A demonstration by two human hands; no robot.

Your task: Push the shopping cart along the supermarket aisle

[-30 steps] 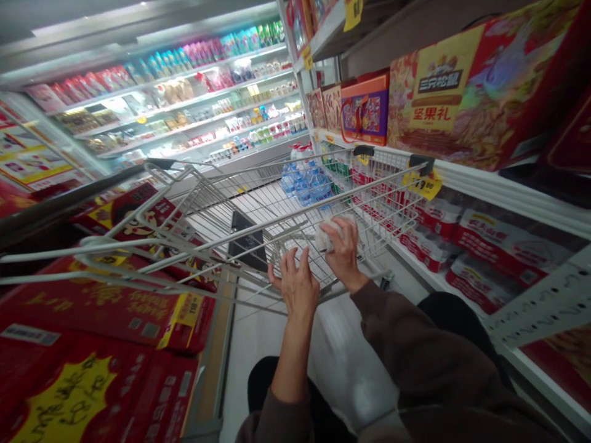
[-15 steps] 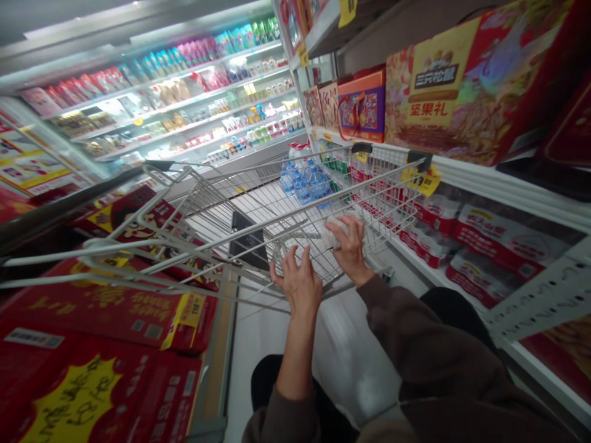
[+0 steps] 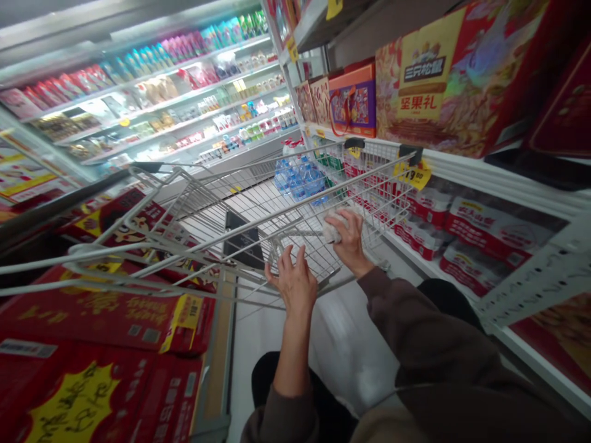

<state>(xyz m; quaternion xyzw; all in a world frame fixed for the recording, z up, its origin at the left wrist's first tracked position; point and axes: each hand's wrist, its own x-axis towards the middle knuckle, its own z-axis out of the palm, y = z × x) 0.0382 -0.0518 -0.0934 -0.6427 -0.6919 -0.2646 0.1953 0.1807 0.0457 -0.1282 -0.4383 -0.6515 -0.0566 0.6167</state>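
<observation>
A wire shopping cart stands tilted in view before me, its metal side close to both hands. My right hand is closed around a crumpled whitish cloth, which lies against the wires of the cart's side. My left hand is at the cart's lower side, its fingers bent and spread apart with nothing in them. Whether its fingertips touch the wires I cannot tell. A dark panel is fixed on the cart, left of my left hand.
Red boxes with yellow price signs are stacked at the left. On the right, a shelf holds gift boxes above packs of bottled drinks. Wrapped water bottles stand beyond the cart, before a lit refrigerated case.
The camera view has shifted slightly, so shelves and cart appear farther left. My right hand with the cloth has moved little against the cart; my left hand keeps its spread pose.
</observation>
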